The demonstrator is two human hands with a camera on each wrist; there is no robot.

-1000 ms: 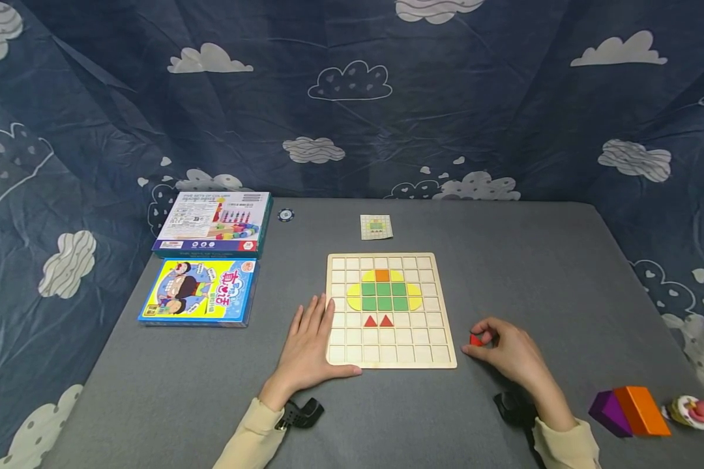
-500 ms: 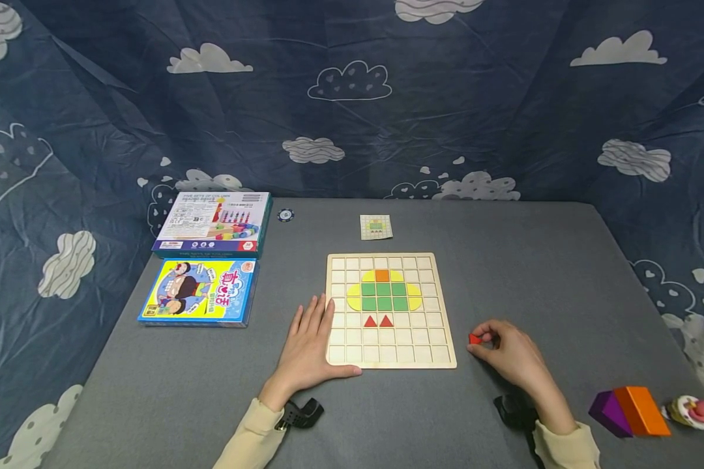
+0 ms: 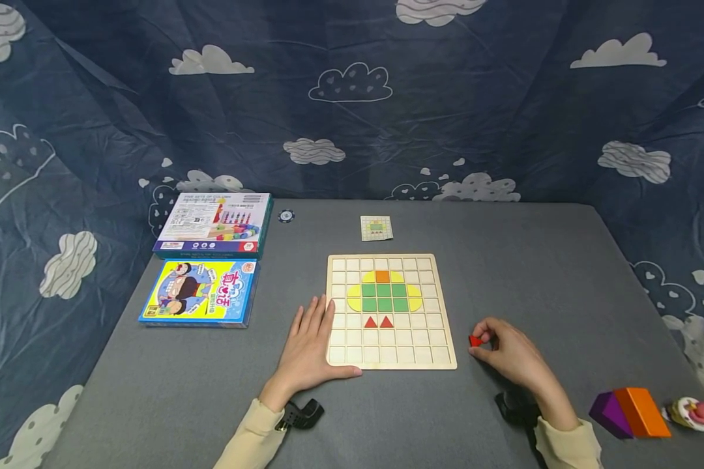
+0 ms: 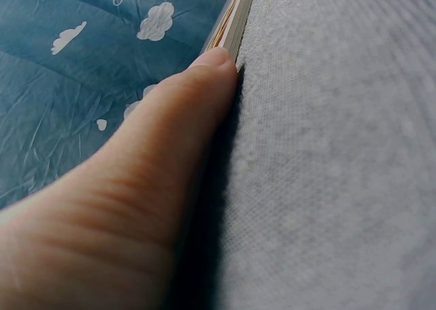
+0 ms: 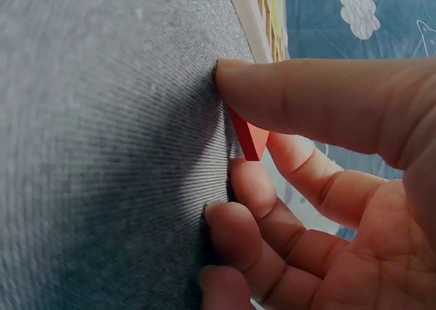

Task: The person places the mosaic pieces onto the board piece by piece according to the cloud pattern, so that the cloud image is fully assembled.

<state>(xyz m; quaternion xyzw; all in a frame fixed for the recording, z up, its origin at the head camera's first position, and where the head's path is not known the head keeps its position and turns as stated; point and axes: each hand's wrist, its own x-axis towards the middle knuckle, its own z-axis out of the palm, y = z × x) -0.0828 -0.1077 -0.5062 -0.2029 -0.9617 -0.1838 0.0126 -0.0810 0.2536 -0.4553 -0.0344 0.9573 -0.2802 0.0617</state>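
Note:
My left hand [image 3: 308, 345] lies flat with straight fingers along the left side of the wooden grid board [image 3: 405, 355]. Its thumb [image 4: 197, 92] reaches along the near edge of that board. On the board, green squares [image 3: 384, 296] form a block with yellow curved pieces [image 3: 354, 298] around it and one orange square [image 3: 382, 277] above. Two red triangles [image 3: 386, 322] sit in cells below. To the right of the board, low over the cloth, my right hand [image 3: 510, 348] pinches a small red triangular tile [image 5: 251, 137] between thumb and forefinger; the other fingers are curled.
A small pattern card [image 3: 377, 228] lies behind the board, and a round chip [image 3: 286, 215] is farther left. Two boxes [image 3: 199, 293] occupy the left side. Purple [image 3: 610, 415] and orange blocks [image 3: 642, 413] stand at the near right beside a figurine [image 3: 697, 414].
The red tile turns slightly between my right thumb and forefinger, and that hand shifts a little. My left hand and the pieces on the board stay put.

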